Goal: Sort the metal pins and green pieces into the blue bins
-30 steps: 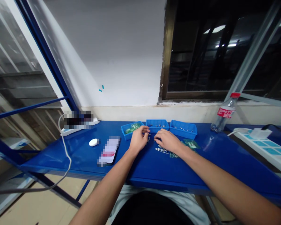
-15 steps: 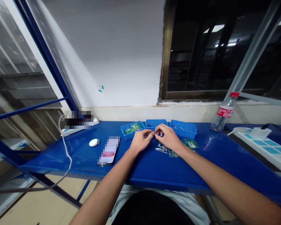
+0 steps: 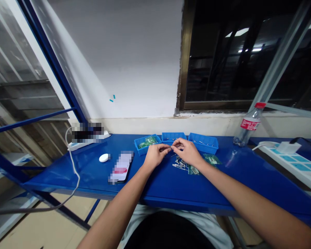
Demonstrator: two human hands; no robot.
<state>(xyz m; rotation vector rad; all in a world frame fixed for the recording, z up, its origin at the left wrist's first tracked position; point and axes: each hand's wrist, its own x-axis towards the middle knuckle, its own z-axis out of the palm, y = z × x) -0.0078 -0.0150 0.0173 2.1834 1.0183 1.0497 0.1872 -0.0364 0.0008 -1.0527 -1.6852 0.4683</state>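
My left hand point(image 3: 156, 155) and my right hand point(image 3: 187, 151) meet fingertip to fingertip above the table. Both are closed in a pinch around something too small to make out. Beneath my right hand lies a loose pile of thin silvery metal pins or rods point(image 3: 180, 165). Some of them rest beside green plastic packaging point(image 3: 211, 159) by my right wrist. Just beyond the hands stand three blue trays: the left tray point(image 3: 139, 150) holds green packets point(image 3: 150, 140), the middle tray point(image 3: 173, 135) is partly covered by my fingers, and the right tray point(image 3: 214, 149) contains several thin metal pieces.
On the left of the blue table point(image 3: 155, 188) are a phone point(image 3: 121, 167), a white oval object point(image 3: 103, 158) and a power strip point(image 3: 89, 138) with a cable. A plastic bottle with a red cap point(image 3: 250, 124) and a second power strip point(image 3: 292, 162) stand on the right.
The fingers of both hands have shifted slightly at the pinch, with my right fingers straightening a little. The trays, pile and packaging stay in place.
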